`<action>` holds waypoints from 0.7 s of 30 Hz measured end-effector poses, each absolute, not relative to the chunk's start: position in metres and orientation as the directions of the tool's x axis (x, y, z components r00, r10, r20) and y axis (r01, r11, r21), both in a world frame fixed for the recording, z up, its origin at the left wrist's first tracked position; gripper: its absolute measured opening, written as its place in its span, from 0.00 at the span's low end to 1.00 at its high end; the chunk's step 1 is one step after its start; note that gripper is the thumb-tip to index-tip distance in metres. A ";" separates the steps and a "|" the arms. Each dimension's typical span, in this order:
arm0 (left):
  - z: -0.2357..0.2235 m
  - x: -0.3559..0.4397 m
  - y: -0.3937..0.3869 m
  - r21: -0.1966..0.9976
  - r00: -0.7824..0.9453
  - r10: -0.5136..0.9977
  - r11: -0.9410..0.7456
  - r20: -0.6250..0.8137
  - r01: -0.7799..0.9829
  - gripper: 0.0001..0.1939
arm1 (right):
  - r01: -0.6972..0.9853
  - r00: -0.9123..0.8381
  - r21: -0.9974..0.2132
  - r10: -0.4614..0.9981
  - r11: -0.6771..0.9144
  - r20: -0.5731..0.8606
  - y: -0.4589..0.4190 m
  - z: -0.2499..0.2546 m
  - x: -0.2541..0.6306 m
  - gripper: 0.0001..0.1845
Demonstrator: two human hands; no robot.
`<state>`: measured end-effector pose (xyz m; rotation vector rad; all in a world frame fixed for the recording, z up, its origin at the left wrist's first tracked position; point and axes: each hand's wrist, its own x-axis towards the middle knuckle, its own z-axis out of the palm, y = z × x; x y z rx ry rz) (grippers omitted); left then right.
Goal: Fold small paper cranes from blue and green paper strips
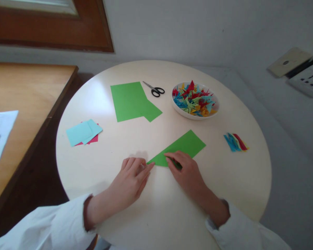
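A folded green paper sheet lies on the round cream table in front of me. My left hand rests flat on the table, fingers stretched out, fingertips touching the paper's left corner. My right hand presses its fingers down on the paper's near edge. Both hands are in white sleeves.
A larger green sheet lies further back, with black scissors beside it. A white bowl holds several coloured folded paper pieces. Light-blue and red squares lie left; a few coloured folded strips right. A wooden desk stands at left.
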<state>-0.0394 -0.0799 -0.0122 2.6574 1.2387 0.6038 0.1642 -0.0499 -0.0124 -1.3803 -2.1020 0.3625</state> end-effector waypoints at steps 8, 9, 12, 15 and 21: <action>-0.012 -0.040 -0.081 0.273 0.586 0.757 -0.652 0.289 0.708 0.17 | 0.742 -0.288 -0.525 0.906 0.416 0.312 -0.050 -0.013 0.165 0.08; -0.012 -0.040 -0.081 0.271 0.587 0.756 -0.653 0.290 0.707 0.17 | 0.742 -0.287 -0.525 0.905 0.417 0.313 -0.050 -0.013 0.165 0.08; -0.012 -0.039 -0.081 0.264 0.591 0.749 -0.661 0.301 0.703 0.16 | 0.745 -0.285 -0.522 0.906 0.415 0.314 -0.050 -0.014 0.165 0.08; -0.011 -0.039 -0.080 0.267 0.587 0.751 -0.658 0.302 0.704 0.16 | 0.748 -0.287 -0.519 0.907 0.413 0.309 -0.050 -0.014 0.165 0.08; -0.009 -0.039 -0.080 0.263 0.580 0.759 -0.648 0.296 0.715 0.16 | 0.750 -0.285 -0.517 0.907 0.413 0.311 -0.050 -0.011 0.164 0.09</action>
